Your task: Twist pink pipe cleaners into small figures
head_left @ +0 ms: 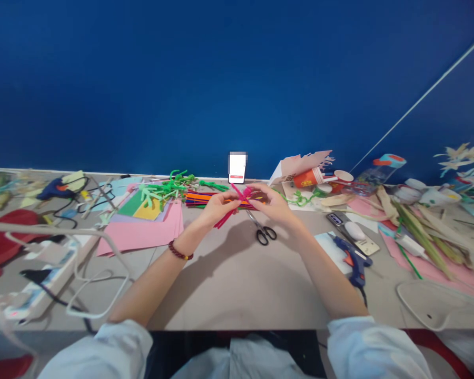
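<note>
Pink pipe cleaners (245,193) are held between my two hands above the far part of the table. My left hand (220,207) pinches them from the left, and magenta ends hang below its fingers. On the other side my right hand (274,204) grips the pink twisted part with bent fingers. Behind the hands lies a bundle of straight pipe cleaners (197,200) in orange, purple and other colours, partly hidden. Black-handled scissors (264,231) rest on the table just below my right hand, their blades pointing away.
A phone (237,167) leans upright against the blue wall. Green pipe cleaner shapes (161,189) and pink paper (142,234) lie left, near a power strip (47,284) with loose cables. A blue glue gun (353,258) and paper cups (310,178) are on the right.
</note>
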